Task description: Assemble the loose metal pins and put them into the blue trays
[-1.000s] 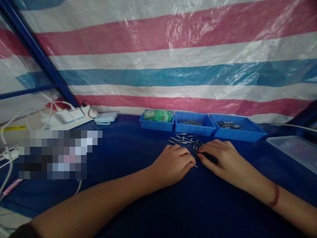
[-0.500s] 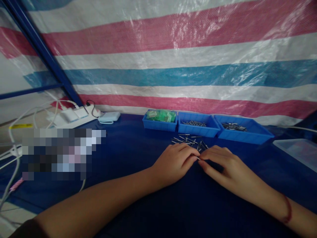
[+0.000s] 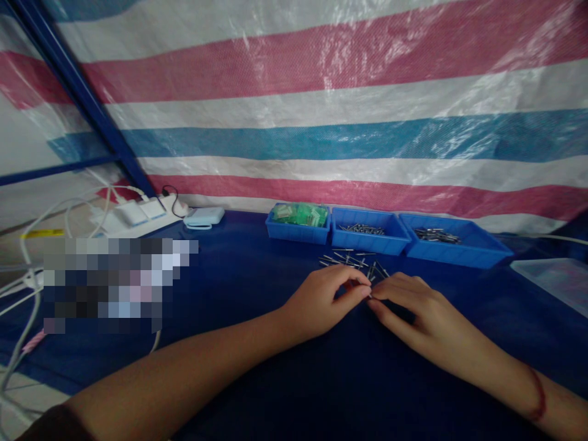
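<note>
My left hand (image 3: 321, 300) and my right hand (image 3: 422, 309) meet fingertip to fingertip above the blue tabletop (image 3: 349, 380). Between their pinched fingers a small bit of a thin metal pin (image 3: 370, 296) shows; the rest is covered by the fingers. Both hands are closed on it. Just beyond the fingertips lies a loose pile of thin metal pins (image 3: 344, 259), some partly hidden behind the hands.
Along the back stand three blue bins: one with green-and-clear plastic packets (image 3: 298, 214), a middle bin (image 3: 372, 246) and a right bin (image 3: 459, 256) with metal pins. A clear plastic lid (image 3: 555, 278) lies right. At left are a power strip (image 3: 138, 215), cables and a light-blue case (image 3: 204, 217).
My left fingers have shifted slightly along the pin towards the right hand, and less of the pin shows. The right hand has barely moved.
</note>
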Demonstrator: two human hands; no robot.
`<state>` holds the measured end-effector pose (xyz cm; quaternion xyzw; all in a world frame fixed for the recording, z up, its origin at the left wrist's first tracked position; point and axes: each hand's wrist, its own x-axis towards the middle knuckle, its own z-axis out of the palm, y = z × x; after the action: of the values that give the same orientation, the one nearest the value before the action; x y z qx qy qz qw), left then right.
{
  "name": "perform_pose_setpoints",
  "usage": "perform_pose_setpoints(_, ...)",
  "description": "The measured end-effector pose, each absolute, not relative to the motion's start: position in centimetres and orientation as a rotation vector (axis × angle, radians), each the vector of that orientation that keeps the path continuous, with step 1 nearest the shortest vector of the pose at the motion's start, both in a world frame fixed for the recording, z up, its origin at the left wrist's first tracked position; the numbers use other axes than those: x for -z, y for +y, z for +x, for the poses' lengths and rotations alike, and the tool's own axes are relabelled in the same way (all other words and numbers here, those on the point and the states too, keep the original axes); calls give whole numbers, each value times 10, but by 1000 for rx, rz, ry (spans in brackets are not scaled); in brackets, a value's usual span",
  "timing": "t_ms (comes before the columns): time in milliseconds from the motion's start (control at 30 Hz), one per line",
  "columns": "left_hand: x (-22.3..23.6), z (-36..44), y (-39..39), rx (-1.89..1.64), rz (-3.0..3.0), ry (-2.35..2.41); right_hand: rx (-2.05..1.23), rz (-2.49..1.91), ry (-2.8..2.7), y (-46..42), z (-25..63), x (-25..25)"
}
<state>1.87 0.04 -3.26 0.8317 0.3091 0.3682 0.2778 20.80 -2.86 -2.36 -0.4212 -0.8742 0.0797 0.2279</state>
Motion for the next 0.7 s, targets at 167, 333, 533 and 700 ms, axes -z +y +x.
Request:
perform_pose_setpoints(167,32,18,0,-973,2217,807,-214,-1139,-2396,-29,207,23)
perform_pose_setpoints(333,30,17,-1,-970,2194,782,-241,-1130,-2378,-31,205,22)
perform_pose_setpoints(533,30,18,-1,-945,2187,776,-273,-1124,-2391,-33,204,24)
perform_pose_setpoints(700,29,17,-2,-919,2192,764,-289,-1128,-2407,-33,204,25)
